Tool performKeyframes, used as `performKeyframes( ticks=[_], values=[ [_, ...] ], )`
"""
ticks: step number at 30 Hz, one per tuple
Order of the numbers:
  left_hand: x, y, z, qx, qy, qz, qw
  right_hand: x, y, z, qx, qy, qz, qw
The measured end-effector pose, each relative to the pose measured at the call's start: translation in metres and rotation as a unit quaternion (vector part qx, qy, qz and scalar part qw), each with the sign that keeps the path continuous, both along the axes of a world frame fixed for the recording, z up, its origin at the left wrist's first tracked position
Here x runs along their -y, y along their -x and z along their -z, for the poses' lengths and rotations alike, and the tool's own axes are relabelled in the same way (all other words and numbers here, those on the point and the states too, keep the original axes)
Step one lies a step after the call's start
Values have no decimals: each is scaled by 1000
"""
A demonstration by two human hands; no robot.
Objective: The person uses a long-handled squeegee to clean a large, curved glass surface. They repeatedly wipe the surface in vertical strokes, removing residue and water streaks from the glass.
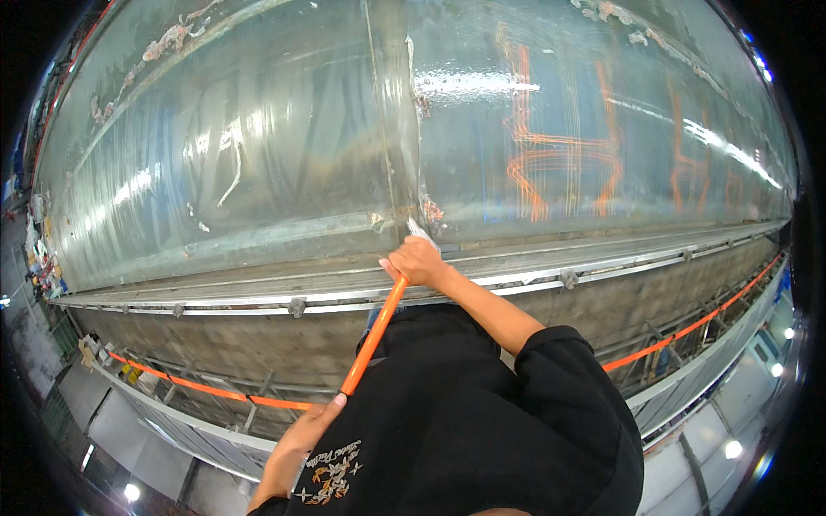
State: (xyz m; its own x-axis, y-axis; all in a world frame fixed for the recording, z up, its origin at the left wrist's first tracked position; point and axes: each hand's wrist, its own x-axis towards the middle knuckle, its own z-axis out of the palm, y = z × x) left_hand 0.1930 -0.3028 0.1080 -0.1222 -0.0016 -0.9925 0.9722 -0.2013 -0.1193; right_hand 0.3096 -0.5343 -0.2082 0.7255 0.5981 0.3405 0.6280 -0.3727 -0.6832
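My right hand [417, 261] is closed around the upper part of an orange pole [373, 337]. A small whitish piece [422, 232] shows just past its fingers, close to the large sheet surface; I cannot tell whether it is fixed to the pole. My left hand [305, 428] grips the pole's lower end, close to my black shirt. The pole slants up and to the right between both hands. In front of me spreads a large, glossy grey-green sheet surface [310, 163], with a vertical seam [397, 146] rising from near my right hand.
Orange lines [564, 146] mark the sheet's right half. Pinkish-white residue [168, 41] clings along its far edge. A metal rail [516, 279] with knobs runs along the near edge. Behind it, an orange band [215, 391] follows a railing, with bright lamps [733, 450] beyond.
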Motion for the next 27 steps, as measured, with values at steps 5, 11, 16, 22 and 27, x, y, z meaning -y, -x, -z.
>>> performKeyframes(
  ticks=[5, 11, 16, 22, 27],
  values=[
    [-1, -74, -1, -10, 2, -42, 999, -36, -99, 15, 14, -69, -6, 998],
    [9, -239, 42, -3, 126, -243, 962, -34, -316, 40, 96, -47, -24, 994],
    [-6, -374, 62, 40, 149, -326, 933, -52, -479, 35, 78, -2, -13, 997],
    [-32, -412, 71, 46, 201, -375, 904, -63, -513, 36, 104, -97, 6, 990],
    [-25, -264, 46, 11, 140, -252, 958, -64, -347, 45, -49, -59, -69, 995]
  ],
)
